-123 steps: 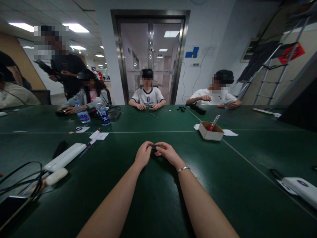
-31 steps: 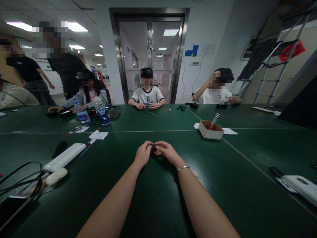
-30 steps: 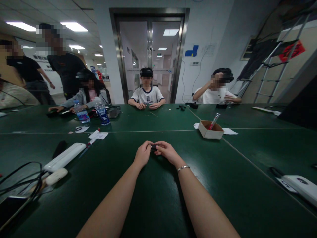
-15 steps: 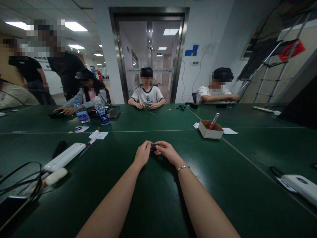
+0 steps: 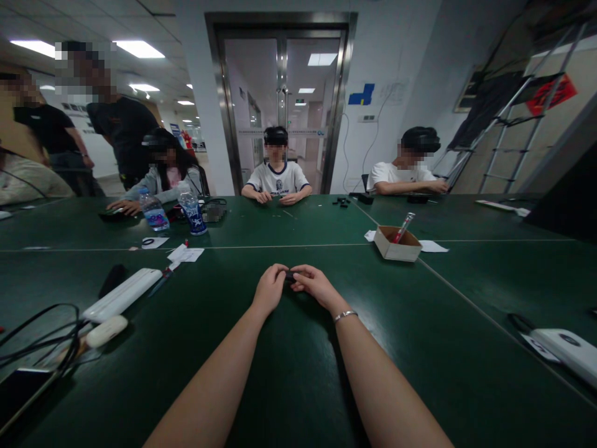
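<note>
Fingers point(image 5: 278, 268) of the left hand point(image 5: 269, 292) and right hand point(image 5: 319, 289) close on one small black piece point(image 5: 290, 275), pinching it from either side. It sits between the fingertips over the middle of the green desk point(image 5: 295, 373), well in from the far edge; whether it touches the top cannot be told. As far as shows, the piece is taken up and gripped by both hands, and not set down. The fingers cover much of it, so whether it is one part or several joined, and how much work on it remains, cannot be judged.

Roughly level with the hands, toward the desk's left edge, lies a long white case point(image 5: 124, 295). Just past its far end are papers point(image 5: 189, 255). Right of the hands and farther off stands an open box point(image 5: 398, 251), a tube point(image 5: 403, 228) leaning in it. Toward the far left corner stand two bottles point(image 5: 198, 224). Close to the far edge, right of its middle, lie loose black bits point(image 5: 344, 204), well apart from both hands. Behind that edge, straight across, sits a co-worker point(image 5: 280, 178), and behind them rise glass doors point(image 5: 252, 112).
</note>
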Tool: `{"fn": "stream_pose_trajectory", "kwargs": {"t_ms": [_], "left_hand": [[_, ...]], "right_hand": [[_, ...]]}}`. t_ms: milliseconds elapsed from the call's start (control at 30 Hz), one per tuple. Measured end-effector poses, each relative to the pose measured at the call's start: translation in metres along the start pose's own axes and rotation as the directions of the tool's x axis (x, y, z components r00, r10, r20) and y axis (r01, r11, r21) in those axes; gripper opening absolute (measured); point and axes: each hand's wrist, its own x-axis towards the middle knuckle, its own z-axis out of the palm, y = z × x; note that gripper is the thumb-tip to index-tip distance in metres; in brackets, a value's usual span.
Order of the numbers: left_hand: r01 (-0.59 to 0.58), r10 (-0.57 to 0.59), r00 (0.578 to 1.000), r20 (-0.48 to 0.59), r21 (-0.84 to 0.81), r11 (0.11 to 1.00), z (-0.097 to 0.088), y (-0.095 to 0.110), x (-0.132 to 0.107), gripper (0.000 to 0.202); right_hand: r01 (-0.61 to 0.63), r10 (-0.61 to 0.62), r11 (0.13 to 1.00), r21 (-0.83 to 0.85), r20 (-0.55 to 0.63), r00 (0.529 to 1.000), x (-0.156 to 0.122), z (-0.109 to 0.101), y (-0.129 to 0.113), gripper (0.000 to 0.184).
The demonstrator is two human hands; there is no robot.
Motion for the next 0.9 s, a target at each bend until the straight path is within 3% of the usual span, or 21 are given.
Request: {"fn": "stream_pose_trajectory", "kwargs": {"t_ms": [533, 900], "left_hand": [[-0.018, 0.017, 1.0, -0.02, -0.007, 1.0, 0.0016, -0.0021, 0.0017, 0.024], [0.018, -0.018, 1.0, 0.025, 0.011, 1.0, -0.0005, 0.0039, -0.0017, 0.031]], "right_hand": [[-0.005, 0.005, 1.0, 0.02, -0.009, 1.0, 0.0015, -0.0001, 0.0015, 0.022], [-0.012, 0.012, 1.0, 0.009, -0.009, 1.0, 0.0, 0.0007, -0.0013, 0.02]]}}
